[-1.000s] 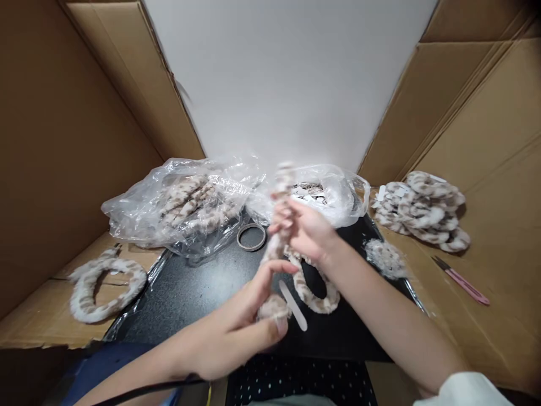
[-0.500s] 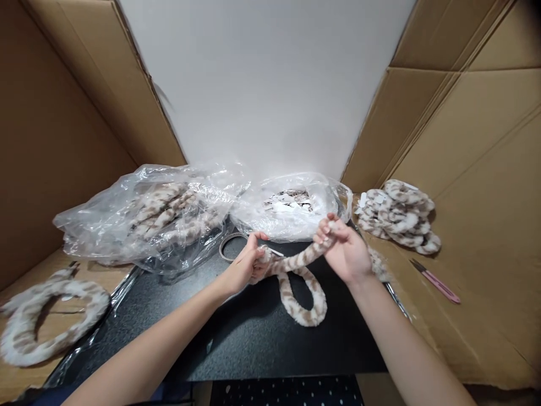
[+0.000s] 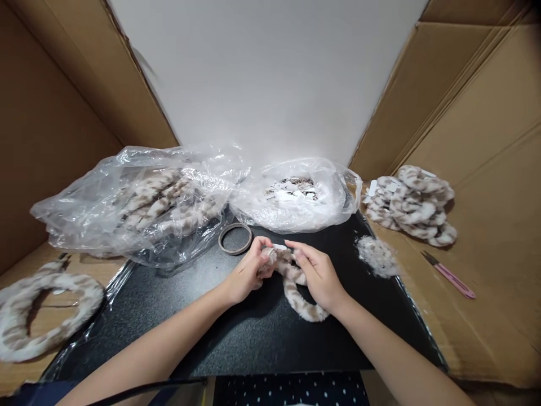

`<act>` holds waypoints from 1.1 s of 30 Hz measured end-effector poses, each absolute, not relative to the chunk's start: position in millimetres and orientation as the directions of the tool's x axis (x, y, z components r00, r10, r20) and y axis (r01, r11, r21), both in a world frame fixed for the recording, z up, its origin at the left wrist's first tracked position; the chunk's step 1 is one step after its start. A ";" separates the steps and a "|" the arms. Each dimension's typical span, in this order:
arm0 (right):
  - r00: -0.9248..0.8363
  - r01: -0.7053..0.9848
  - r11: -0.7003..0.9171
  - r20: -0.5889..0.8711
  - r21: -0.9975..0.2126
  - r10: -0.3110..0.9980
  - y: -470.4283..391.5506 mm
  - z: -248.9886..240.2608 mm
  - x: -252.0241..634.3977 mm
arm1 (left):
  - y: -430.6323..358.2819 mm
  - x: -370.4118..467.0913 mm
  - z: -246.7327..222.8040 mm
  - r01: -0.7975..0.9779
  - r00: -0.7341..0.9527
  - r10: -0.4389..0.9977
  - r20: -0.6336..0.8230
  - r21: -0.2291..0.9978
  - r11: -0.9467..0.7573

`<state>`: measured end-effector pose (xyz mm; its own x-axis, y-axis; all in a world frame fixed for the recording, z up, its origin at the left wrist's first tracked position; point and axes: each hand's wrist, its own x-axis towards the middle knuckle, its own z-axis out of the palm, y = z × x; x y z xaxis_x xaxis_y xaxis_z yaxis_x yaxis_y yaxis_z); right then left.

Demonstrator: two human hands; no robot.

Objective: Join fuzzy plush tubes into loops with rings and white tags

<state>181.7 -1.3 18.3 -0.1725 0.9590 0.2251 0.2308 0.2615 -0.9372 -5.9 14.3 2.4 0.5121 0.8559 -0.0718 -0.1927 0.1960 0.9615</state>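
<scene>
Between my hands is a fluffy white-and-beige patterned cord (image 3: pixel 307 307), its looped part hanging down onto the black table. My left hand (image 3: pixel 252 268) is closed around a bunched part of it. The fingers of my right hand (image 3: pixel 318 274) pinch the cord a little to the right, close to the left fingertips. A small white tag (image 3: pixel 279 247) shows at the top of the bunch between both hands. Parts of the cord inside the fingers are hidden.
A clear bag (image 3: pixel 127 197) holds more fluffy cords; another bag (image 3: pixel 291 217) holds white tags. A tape ring (image 3: pixel 235 239) lies behind my left hand. At right are a pile of cords (image 3: pixel 416 206), a fluff clump (image 3: pixel 377 256) and a pink-handled cutter (image 3: pixel 454 279). A cord ring (image 3: pixel 84 307) lies left.
My right hand has come down and left, bringing its stretched end of the cord in against the left hand. The view has shifted slightly, and the fluff clump is uncovered.
</scene>
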 end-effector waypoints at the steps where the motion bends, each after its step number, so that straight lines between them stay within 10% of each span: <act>1: -0.182 0.240 0.265 0.225 -0.934 0.957 -2.3 17.9 182.0 | 13.4 -5.1 2.4 -0.182 0.511 0.857 -0.066 0.966 0.183; 14: -0.170 0.062 0.239 0.225 -0.969 0.959 0.3 13.1 173.9 | 4.4 0.1 3.8 0.035 0.491 0.870 0.053 0.996 -0.081; 23: -0.019 -0.243 -0.027 -0.023 -0.970 1.000 -4.2 7.9 162.6 | 1.7 -0.3 3.5 0.020 0.493 0.865 0.091 0.993 -0.116; 33: -0.008 -0.009 0.212 0.213 -0.977 0.977 -10.2 9.4 161.8 | 1.5 -0.2 -0.6 0.005 0.471 0.875 0.111 0.992 -0.128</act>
